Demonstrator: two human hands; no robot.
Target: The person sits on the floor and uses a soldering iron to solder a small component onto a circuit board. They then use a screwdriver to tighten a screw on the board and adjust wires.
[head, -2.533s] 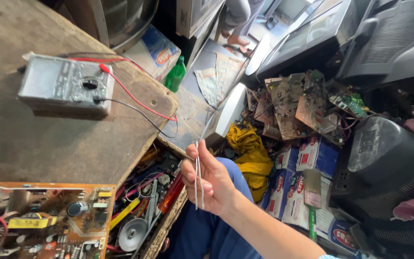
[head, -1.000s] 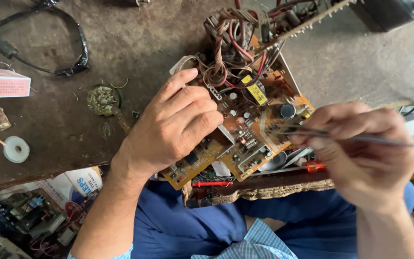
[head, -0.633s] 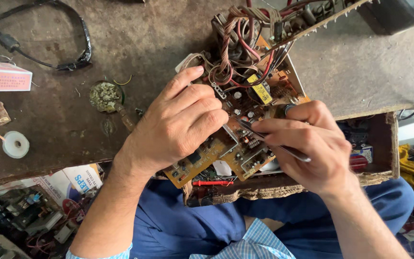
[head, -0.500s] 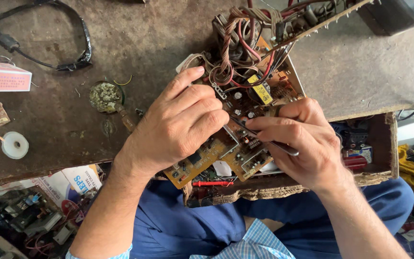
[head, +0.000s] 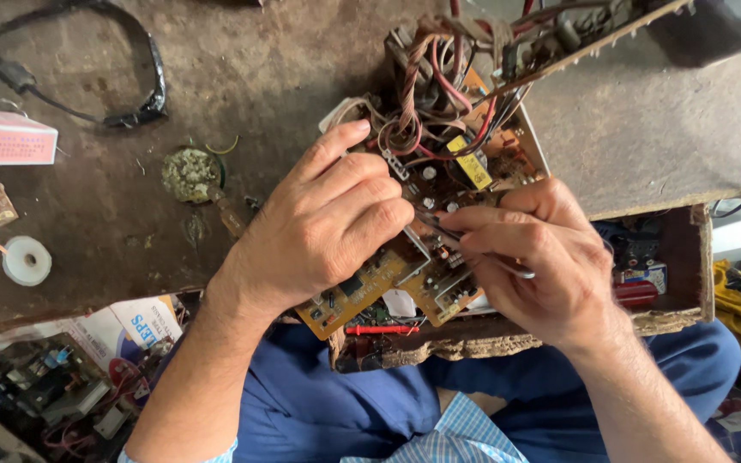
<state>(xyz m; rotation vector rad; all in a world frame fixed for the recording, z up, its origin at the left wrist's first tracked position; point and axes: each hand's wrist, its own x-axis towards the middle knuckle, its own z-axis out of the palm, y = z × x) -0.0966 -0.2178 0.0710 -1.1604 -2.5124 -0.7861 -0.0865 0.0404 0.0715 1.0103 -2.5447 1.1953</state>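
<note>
The right hand (head: 551, 266) pinches metal tweezers (head: 482, 253), tips angled into the orange circuit board (head: 405, 274) at frame centre, seemingly to reach a small part. The left hand (head: 328, 227) lies flat on the board, grasping nothing, pressing it steady against the worn brown bench (head: 285, 60). A solder spool (head: 27, 260) and pink box (head: 6, 137) sit far left.

A worn, stained wooden workbench (head: 302, 60) carries the items. On it lie a pink box (head: 3, 137) at the left edge, a white solder spool (head: 27, 260) near the front edge, a black cable loop (head: 122, 94), a small round tin of crusted residue (head: 190, 174), and an orange circuit board (head: 439, 197) overhanging the front edge.
</note>
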